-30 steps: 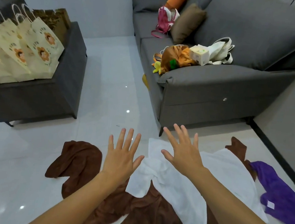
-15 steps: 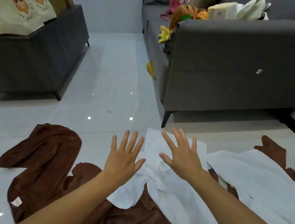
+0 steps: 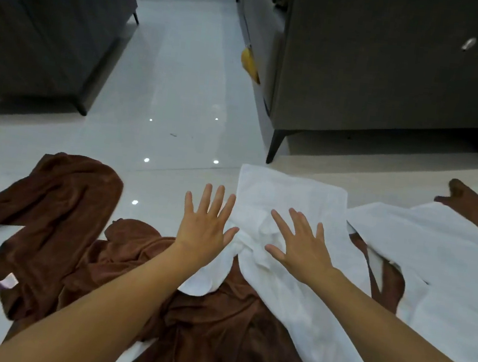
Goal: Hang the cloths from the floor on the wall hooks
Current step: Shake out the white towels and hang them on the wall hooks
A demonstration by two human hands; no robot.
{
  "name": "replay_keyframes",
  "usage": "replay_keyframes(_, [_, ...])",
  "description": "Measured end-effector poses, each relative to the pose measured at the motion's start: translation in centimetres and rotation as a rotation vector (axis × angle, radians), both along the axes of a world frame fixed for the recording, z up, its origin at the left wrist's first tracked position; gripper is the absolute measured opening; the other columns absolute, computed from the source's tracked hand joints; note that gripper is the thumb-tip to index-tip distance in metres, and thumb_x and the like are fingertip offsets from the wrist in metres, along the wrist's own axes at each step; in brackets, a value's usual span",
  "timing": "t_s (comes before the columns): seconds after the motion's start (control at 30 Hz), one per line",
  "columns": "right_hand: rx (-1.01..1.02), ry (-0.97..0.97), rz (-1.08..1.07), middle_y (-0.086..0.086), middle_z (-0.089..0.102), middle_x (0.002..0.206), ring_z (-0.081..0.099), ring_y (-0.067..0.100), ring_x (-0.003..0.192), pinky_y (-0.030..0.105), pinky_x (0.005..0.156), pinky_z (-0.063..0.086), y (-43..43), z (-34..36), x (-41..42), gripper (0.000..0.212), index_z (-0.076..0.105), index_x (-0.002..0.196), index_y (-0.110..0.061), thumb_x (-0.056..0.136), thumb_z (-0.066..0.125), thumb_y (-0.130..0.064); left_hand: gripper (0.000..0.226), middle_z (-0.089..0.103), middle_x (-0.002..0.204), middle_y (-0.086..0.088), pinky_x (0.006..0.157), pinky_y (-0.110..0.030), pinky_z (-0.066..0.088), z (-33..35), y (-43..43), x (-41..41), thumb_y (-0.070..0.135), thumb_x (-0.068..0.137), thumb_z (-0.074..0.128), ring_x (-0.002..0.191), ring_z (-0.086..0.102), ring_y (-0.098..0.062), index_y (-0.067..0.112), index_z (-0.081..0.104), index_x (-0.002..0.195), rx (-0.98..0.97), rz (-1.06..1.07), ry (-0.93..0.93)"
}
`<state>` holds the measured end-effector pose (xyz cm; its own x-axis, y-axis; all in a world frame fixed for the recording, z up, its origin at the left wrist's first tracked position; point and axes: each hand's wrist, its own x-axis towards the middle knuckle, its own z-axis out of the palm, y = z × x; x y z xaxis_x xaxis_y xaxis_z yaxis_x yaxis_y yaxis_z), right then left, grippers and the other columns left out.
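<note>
Both hands are released, empty, with palms down and fingers spread straight. The right hand [image 3: 298,247] hovers over the white cloth [image 3: 290,192], and I cannot tell whether it touches the fabric. The left hand [image 3: 204,230] sits just beside it, its thumb at the cloth's left edge and its fingers over bare floor [image 3: 183,85].

The white cloth lies straight ahead of the hands and beneath them. Its long axis runs from a squared far end near the sofa leg [image 3: 275,143] back towards the person and off to the near right. The right hand is the nearer one and is already above the middle of the strip. I judge the pick-up turns on gathering along that line, with the left hand taking the near-left flap.

By count:
- **Hands:** two.
- **White pieces:** two. The second white cloth [image 3: 431,262] lies to the right, and whether it joins the first lower down is unclear.
- **Brown pieces:** one large brown cloth [image 3: 57,219] spreads left and under the white. Brown corners [image 3: 467,204] show at the far right, perhaps part of the same piece or perhaps another.
- **Wall hooks:** none in view.

All the cloths are on the floor, none hung yet.
</note>
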<state>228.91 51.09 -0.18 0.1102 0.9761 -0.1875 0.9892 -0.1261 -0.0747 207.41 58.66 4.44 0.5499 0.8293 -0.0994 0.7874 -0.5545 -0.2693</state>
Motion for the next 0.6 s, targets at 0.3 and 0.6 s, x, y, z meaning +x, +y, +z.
replay_keyframes(0.3, [-0.14, 0.257, -0.071, 0.004, 0.023, 0.158, 0.051, 0.029, 0.122, 0.038, 0.086, 0.047, -0.4, -3.5, 0.5, 0.083, -0.006, 0.153, -0.04, 0.092, 0.044, -0.065, 0.069, -0.01, 0.161, -0.01, 0.114, -0.06, 0.004, -2.4, -0.2, 0.4, 0.057, 0.099, 0.009, 0.148, -0.01, -0.035, 0.019, -0.015, 0.152, -0.044, -0.046, 0.03])
replay_keyframes(0.6, [-0.05, 0.108, -0.03, 0.009, 0.04, 0.143, 0.055, 0.026, 0.114, 0.037, 0.087, 0.048, -0.8, -5.5, -0.1, 0.082, 0.006, 0.154, -0.036, 0.091, 0.053, -0.059, 0.069, -0.013, 0.161, -0.009, 0.117, -0.055, 0.004, -4.3, -1.4, 1.3, 0.057, 0.099, 0.008, 0.148, -0.012, -0.033, 0.021, -0.018, 0.151, -0.16, -0.106, 0.047])
